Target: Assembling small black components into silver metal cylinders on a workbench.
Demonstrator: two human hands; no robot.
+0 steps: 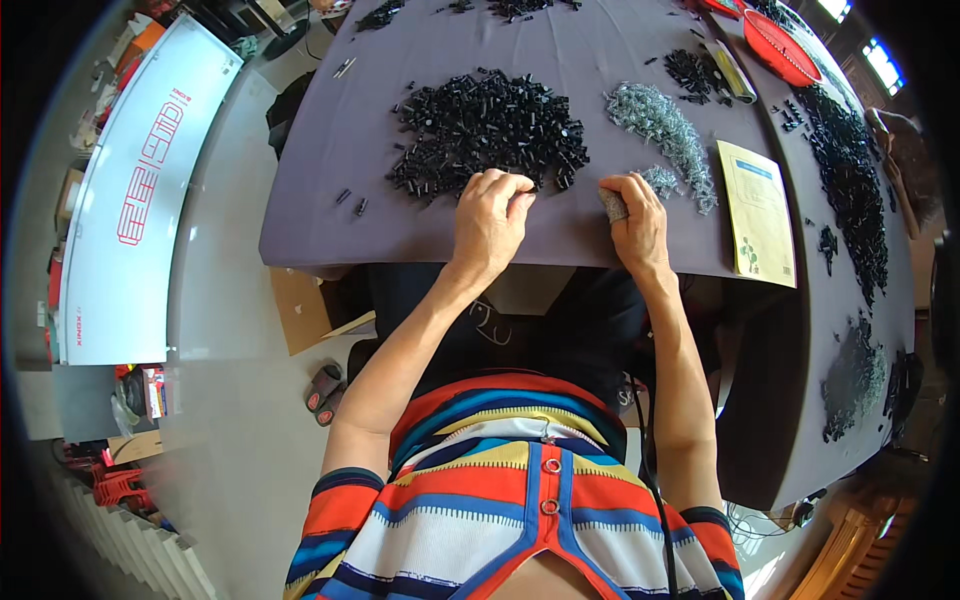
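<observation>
My left hand (488, 228) is at the near edge of a large heap of small black cylindrical parts (490, 125). Its thumb and forefinger are pinched together; whatever they hold is too small or hidden to make out. To its right my right hand (640, 225) hovers or rests beside a small clump of clear parts (660, 181), fingers curled in. A grey patterned wrap (613, 205) shows on one of its digits. I cannot see what those fingers hold. Beyond it stretches a longer pile of clear, shiny small parts (660, 125).
A purple-grey cloth (330, 205) covers the table. On the right lie a yellow printed envelope (755, 210), another black pile (692, 75) and a red basket (780, 50). A second table holds long black heaps (845, 180). A white sign board (140, 200) stands left.
</observation>
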